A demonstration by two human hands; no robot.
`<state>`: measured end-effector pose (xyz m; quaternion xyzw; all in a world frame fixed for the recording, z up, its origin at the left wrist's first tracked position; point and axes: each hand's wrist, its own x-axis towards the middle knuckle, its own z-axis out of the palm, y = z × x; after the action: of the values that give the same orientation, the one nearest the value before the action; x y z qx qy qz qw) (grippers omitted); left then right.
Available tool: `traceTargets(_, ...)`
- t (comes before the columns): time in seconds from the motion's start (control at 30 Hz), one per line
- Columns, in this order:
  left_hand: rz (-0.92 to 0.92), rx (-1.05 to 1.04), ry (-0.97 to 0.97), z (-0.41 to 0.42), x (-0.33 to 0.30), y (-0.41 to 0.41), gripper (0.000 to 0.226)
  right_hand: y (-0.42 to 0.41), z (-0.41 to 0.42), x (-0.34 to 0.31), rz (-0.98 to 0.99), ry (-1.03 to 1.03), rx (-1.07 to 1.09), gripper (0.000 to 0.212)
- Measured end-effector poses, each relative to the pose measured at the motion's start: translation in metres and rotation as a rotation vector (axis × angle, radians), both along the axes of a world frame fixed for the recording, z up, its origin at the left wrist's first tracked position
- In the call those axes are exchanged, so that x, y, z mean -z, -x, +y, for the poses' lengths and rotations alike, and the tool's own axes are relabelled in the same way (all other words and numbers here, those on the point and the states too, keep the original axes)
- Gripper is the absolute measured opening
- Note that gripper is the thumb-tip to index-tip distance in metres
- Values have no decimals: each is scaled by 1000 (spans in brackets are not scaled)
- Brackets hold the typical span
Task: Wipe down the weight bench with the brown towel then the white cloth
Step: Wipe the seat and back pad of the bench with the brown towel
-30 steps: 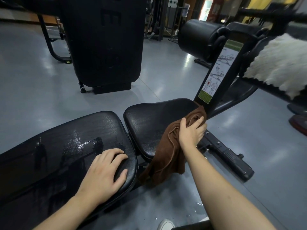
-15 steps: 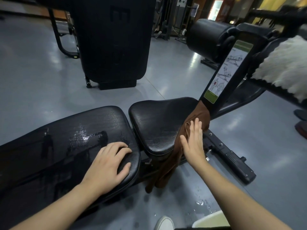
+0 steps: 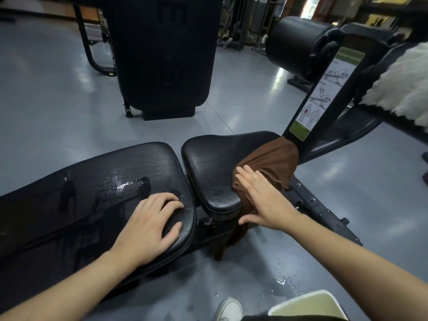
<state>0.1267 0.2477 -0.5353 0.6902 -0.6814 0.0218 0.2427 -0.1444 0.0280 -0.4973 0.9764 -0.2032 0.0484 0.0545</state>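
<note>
The black weight bench has a long back pad (image 3: 92, 193) with wet streaks and a smaller seat pad (image 3: 213, 163) to its right. A brown towel (image 3: 275, 161) is draped over the seat pad's right edge and hangs down its side toward the floor. My right hand (image 3: 261, 200) presses flat on the towel with fingers straight, against the pad's right side. My left hand (image 3: 148, 225) rests on the near right corner of the back pad, fingers spread and slightly bent. A white fluffy cloth (image 3: 403, 89) lies over a black bar at the far right.
A black upright post with an exercise sticker (image 3: 324, 93) rises behind the seat, with a round roller pad (image 3: 298, 45) above it. A large black machine (image 3: 162, 54) stands across the grey floor. Water drops, a white shoe (image 3: 229, 309) and a pale bucket rim (image 3: 303, 302) are near my feet.
My right hand slid the towel from the seat's top toward its right side and flattened out on it. The view shifted closer. My left hand stayed put.
</note>
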Motion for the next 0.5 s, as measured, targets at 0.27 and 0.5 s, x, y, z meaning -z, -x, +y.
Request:
traceTargets(0.27, 15, -2, -8, 0, -1, 1, 38, -55, 29, -4, 147, 125, -220, 123)
traceTargets(0.5, 13, -6, -21, 0, -1, -1, 38, -85, 47, 4, 204, 213, -162, 128)
